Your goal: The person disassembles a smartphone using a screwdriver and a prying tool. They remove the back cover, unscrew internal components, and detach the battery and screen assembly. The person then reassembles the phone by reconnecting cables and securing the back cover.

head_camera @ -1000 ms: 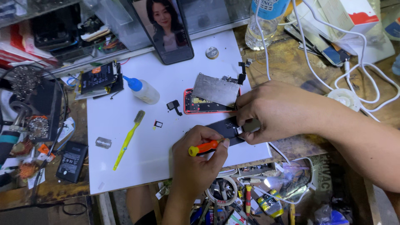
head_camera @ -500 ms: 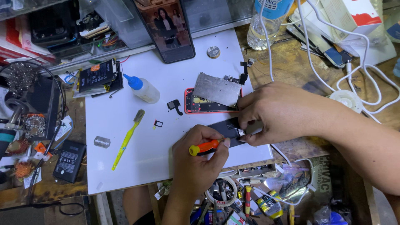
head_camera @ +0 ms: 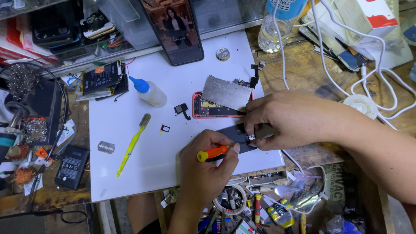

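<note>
The left hand grips an orange-handled screwdriver, tip against the dark phone part. The right hand pinches that part on the white mat, just beside the pink phone frame.

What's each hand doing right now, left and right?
Left hand: closed around an orange-handled screwdriver, tip toward the dark phone part.
Right hand: fingers closed on the dark phone part, pinning it to the white mat.
</note>
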